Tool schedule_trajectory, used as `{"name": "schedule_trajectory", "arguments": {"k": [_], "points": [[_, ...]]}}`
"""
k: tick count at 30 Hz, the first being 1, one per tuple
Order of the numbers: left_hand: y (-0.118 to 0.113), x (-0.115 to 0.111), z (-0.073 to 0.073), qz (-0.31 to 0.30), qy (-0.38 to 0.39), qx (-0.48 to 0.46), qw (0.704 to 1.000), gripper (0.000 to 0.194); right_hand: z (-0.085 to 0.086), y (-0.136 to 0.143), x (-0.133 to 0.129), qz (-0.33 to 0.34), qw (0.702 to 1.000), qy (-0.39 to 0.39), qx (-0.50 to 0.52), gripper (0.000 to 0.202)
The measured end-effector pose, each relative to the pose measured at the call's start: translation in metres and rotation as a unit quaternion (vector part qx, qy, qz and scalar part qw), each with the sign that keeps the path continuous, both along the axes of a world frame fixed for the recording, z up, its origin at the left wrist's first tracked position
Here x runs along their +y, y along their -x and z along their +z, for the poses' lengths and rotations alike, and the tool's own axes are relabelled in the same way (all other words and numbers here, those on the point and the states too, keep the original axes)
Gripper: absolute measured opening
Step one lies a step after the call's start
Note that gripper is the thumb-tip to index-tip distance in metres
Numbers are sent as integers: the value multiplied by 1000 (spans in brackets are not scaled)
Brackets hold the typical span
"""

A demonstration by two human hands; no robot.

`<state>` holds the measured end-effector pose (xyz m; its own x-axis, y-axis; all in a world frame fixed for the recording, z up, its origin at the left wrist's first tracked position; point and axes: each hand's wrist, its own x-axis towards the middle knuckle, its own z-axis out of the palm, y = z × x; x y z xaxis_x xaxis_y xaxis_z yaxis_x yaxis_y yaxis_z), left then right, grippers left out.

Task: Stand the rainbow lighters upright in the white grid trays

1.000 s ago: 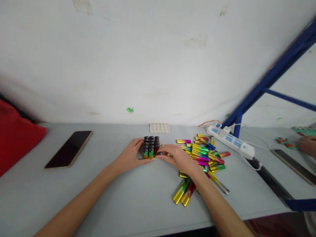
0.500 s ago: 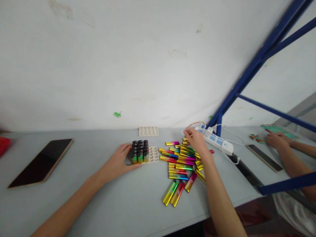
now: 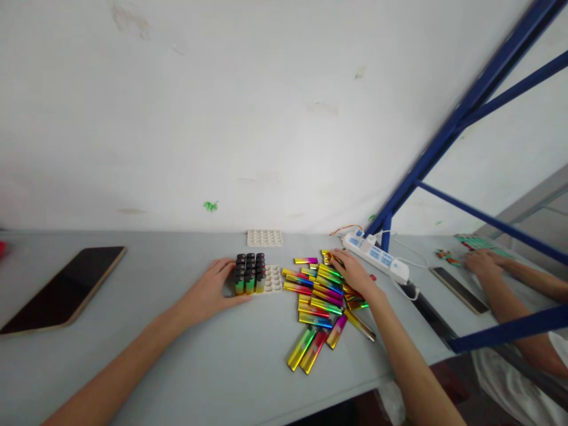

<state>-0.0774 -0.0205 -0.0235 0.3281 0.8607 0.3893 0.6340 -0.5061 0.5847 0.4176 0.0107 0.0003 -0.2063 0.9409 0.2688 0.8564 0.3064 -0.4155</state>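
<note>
Cigarette lighters with black tops and shiny coloured bodies stand upright in rows on the left part of a white moulded tray (image 3: 272, 279). My left hand (image 3: 213, 289) curls around the left side of these standing lighters (image 3: 249, 273), its thumb along the tray's front edge and its fingers behind. To the right lies a loose pile of lighters (image 3: 326, 296), gold blending into red, green, blue and purple. Over the far right of that pile my right hand (image 3: 352, 272) reaches down, fingers stretched out and touching lighters there. Its fingertips are partly hidden.
A second white tray (image 3: 265, 238) lies by the wall. A dark flat tablet-like slab (image 3: 66, 287) is at left. On the right are a white power strip (image 3: 377, 255) with cables and a blue metal frame (image 3: 419, 171). Beyond it, another person's hands (image 3: 483, 263) work near a dark strip (image 3: 459, 290).
My right hand has lowered from above the far edge of the pile onto the lighters, and some at its right have shifted. My left hand stays at the tray. The view has turned slightly.
</note>
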Motion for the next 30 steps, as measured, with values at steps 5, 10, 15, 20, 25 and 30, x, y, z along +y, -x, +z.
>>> {"name": "schedule_trajectory", "arguments": {"k": [5,10,15,20,25,30], "points": [[-1,0,0,-4,-2,-8,1000,72,17,16,5,-21,999,-11,45,20],[-1,-1,2,-8,0,-11,1000,74,38,26,10,-13,976,-33,214,48],[-1,-4,7,-5,14,-2,1000,76,64,73,11,26,915,87,393,74],[0,-6,8,0,18,4,1000,77,67,136,0,85,901,164,392,71],[-1,-9,10,3,29,2,1000,77,56,159,-17,88,914,146,368,65],[-1,-11,13,4,30,-1,1000,79,48,166,-25,23,911,117,394,66]]}}
